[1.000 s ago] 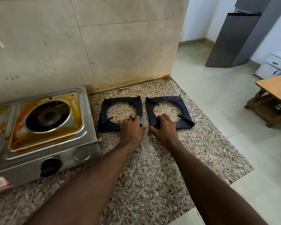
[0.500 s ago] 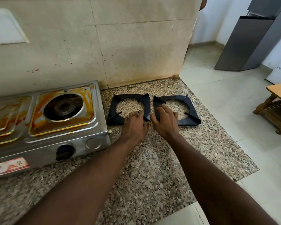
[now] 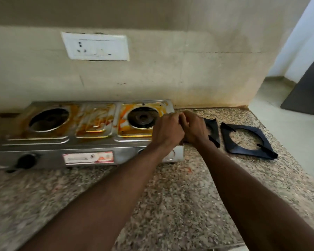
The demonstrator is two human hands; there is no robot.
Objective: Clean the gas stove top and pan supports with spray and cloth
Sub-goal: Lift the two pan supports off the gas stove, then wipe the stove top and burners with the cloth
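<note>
stainless steel 2-burner gas stove [image 3: 91, 142] sits on the speckled granite counter [image 3: 170, 205] against the wall, its top smeared w/ orange-brown stains, esp. around the rt burner [image 3: 142, 118]. both burner wells are bare. 2 black square metal pan supports lie flat on the counter just rt of the stove: near black pan support [image 3: 214, 130] is partly hidden behind the rt hand, far black pan support [image 3: 233, 146] is in full view just beside it. left hand [image 3: 168, 131] and right hand [image 3: 195, 129] meet over the stove's rt edge, fingers curled in, tips touching each other. blurred, so can't tell if either holds anything. white wall socket plate [image 3: 95, 46] above the stove. black knob [image 3: 26, 161] and red-white label [image 3: 88, 157] on the stove front.
</note>
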